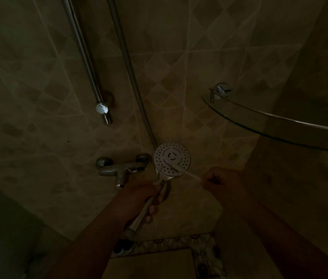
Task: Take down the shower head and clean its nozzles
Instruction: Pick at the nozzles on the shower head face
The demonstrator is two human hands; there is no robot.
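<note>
The round white shower head [171, 158] is off its holder and faces me, its nozzle face turned up. My left hand [143, 198] grips its chrome handle [145, 212] below the head. My right hand [222, 181] pinches the end of a thin white stick [187, 172], possibly a small brush. The stick's far tip lies on the lower part of the nozzle face. The room is very dim.
A metal hose [128, 63] runs from the top of the view down behind the head. The slide rail [87, 57] hangs at upper left. The mixer tap [118, 170] sits left of the head. A glass corner shelf [280, 125] juts out at right.
</note>
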